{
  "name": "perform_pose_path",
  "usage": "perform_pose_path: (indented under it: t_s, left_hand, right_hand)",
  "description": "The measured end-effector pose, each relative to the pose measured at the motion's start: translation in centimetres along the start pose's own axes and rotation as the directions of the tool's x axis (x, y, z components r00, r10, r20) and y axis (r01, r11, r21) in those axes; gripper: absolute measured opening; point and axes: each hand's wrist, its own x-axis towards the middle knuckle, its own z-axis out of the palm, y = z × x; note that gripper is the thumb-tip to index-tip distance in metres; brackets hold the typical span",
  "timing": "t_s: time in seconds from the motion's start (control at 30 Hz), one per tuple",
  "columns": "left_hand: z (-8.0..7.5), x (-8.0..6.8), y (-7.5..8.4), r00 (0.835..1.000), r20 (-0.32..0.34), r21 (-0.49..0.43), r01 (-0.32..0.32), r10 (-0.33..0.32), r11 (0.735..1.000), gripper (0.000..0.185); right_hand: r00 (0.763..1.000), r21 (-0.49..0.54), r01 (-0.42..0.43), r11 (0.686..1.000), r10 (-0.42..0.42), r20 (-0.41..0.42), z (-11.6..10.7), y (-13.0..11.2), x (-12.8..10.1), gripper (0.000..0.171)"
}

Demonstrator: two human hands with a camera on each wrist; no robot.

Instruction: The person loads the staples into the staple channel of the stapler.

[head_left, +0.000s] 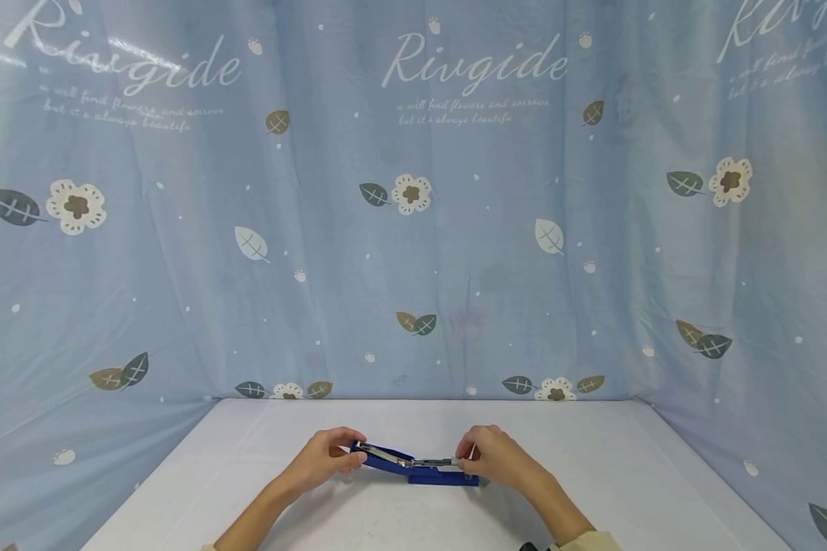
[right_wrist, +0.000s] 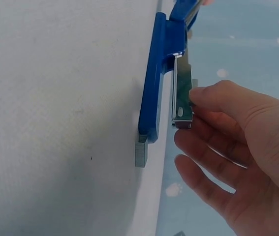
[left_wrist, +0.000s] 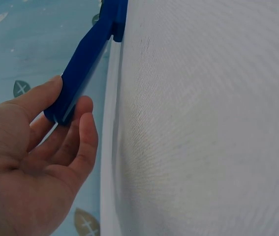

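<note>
A blue stapler [head_left: 443, 478] is spread wide open on the white table, its base down and its top cover [left_wrist: 82, 69] swung over to the left. My left hand [head_left: 325, 459] pinches the end of that cover between thumb and fingers. At the metal magazine [right_wrist: 182, 93], my right hand [right_wrist: 232, 132] pinches a small grey strip of staples [right_wrist: 195, 84], partly hidden by the thumb and magazine. Another strip of staples [right_wrist: 140, 153] lies on the table just beyond the end of the stapler's base.
The white table [head_left: 358, 520] extends around the stapler. A blue patterned curtain [head_left: 413, 268] hangs behind it and on both sides. Near the right sleeve, a small black object [head_left: 527, 546] shows at the bottom edge of the head view.
</note>
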Motion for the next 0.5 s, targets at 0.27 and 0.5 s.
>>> perform_pose_path:
  t_s: [0.27,0.5]
  left_hand:
    - [0.07,0.01,-0.08,1.0,-0.005,0.003,-0.009,0.009,1.0,0.042]
    - [0.08,0.05,0.0,1.0,-0.008,0.021,-0.007,0.007,1.0,0.041]
  right_hand:
    - [1.0,-0.006,-0.002,1.0,0.002,-0.004,0.19,0.17,0.05,0.004]
    - [1.0,-0.014,0.004,1.0,-0.004,-0.007,0.19,0.17,0.04,0.004]
